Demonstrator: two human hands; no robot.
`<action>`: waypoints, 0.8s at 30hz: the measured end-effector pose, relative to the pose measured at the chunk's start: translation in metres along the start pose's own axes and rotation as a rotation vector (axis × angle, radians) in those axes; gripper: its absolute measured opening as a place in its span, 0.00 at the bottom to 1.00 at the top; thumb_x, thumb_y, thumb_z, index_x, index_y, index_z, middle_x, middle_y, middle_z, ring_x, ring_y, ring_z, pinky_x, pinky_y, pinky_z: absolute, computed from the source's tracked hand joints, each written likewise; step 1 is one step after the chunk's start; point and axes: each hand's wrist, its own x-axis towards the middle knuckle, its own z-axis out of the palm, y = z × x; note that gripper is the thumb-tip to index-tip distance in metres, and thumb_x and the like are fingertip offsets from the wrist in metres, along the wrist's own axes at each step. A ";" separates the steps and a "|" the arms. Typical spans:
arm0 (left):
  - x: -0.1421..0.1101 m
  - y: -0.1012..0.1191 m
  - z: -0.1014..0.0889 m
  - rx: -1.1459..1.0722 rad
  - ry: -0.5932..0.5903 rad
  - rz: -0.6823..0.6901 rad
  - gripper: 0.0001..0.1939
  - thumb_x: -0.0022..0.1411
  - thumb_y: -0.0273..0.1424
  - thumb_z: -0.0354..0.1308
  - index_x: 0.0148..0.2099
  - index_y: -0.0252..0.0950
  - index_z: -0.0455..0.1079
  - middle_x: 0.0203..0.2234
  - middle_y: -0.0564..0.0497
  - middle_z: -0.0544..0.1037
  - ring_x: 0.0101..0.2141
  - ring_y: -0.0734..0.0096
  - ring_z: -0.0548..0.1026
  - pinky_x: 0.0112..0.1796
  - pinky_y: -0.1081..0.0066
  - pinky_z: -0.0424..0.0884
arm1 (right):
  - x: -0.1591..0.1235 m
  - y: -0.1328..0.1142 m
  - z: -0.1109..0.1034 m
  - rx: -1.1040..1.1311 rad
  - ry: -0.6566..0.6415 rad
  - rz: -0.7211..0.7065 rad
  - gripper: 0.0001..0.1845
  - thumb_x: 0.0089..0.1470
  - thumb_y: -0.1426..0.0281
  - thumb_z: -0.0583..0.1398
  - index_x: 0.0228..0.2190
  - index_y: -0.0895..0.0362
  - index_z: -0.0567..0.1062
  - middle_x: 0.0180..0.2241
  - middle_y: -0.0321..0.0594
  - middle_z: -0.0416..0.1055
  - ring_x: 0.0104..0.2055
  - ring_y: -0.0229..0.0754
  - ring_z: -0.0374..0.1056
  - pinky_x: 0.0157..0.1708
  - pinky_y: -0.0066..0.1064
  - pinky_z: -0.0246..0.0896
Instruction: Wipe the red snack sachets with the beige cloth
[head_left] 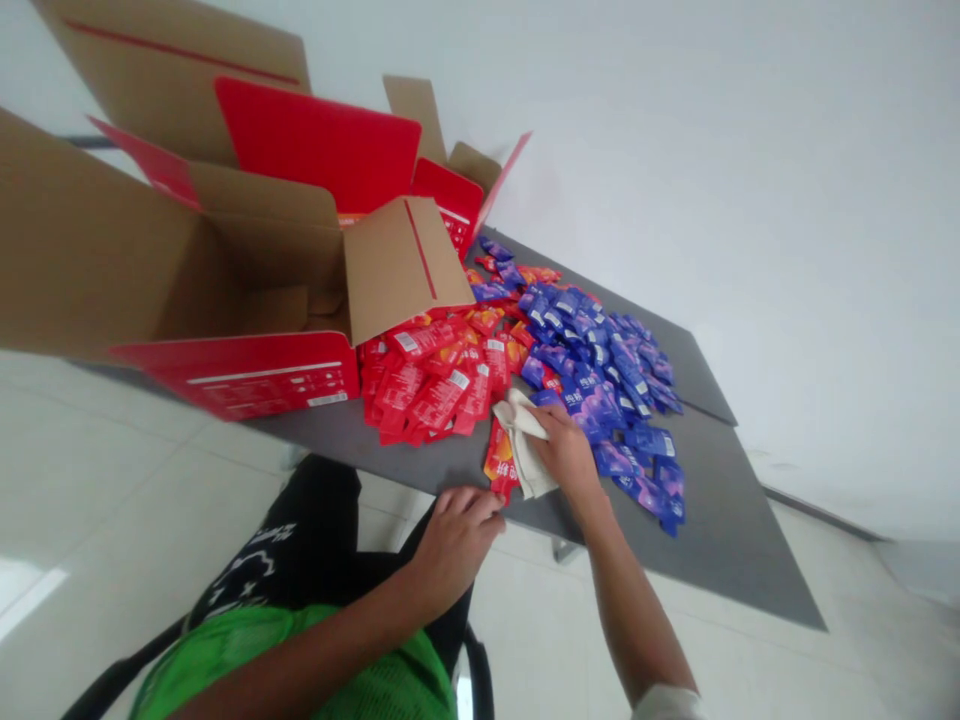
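Note:
My right hand point(568, 455) is closed on a cream folded cloth point(531, 472), which lies against a red and orange pouch point(499, 455) at the table's near edge. At the lower end of that pouch is my left hand point(457, 535), its fingers curled in and its fingertips gripping the pouch's tip. A heap of red pouches point(431, 385) lies to the left of the cloth. Beside my right hand spreads a pile of purple-blue pouches point(592, 350), some loose ones reaching toward the near edge.
An open red cardboard box point(277, 370) stands at the left, its flaps spread and one overhanging the red heap. A second open red box point(322, 140) is behind it. The grey table point(720, 530) runs along a white wall point(712, 150).

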 end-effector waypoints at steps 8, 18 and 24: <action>-0.001 0.000 0.001 0.036 -0.013 0.001 0.02 0.69 0.31 0.62 0.43 0.43 0.75 0.45 0.53 0.77 0.47 0.62 0.68 0.46 0.60 0.61 | -0.072 -0.024 0.007 0.119 -0.139 -0.026 0.27 0.59 0.78 0.58 0.56 0.44 0.76 0.50 0.40 0.75 0.49 0.45 0.75 0.50 0.32 0.71; 0.009 0.009 -0.012 0.058 -0.094 -0.034 0.01 0.68 0.30 0.61 0.40 0.40 0.72 0.44 0.51 0.77 0.46 0.60 0.70 0.46 0.58 0.64 | -0.003 0.008 0.003 0.051 0.117 0.010 0.20 0.62 0.72 0.58 0.54 0.53 0.78 0.48 0.46 0.76 0.47 0.49 0.74 0.47 0.37 0.69; 0.043 0.021 -0.018 0.076 -0.006 -0.063 0.24 0.67 0.37 0.62 0.61 0.35 0.65 0.55 0.43 0.75 0.55 0.56 0.70 0.56 0.56 0.65 | -0.080 0.005 0.007 0.233 0.587 0.227 0.15 0.61 0.59 0.62 0.42 0.56 0.83 0.41 0.45 0.79 0.43 0.49 0.74 0.46 0.36 0.68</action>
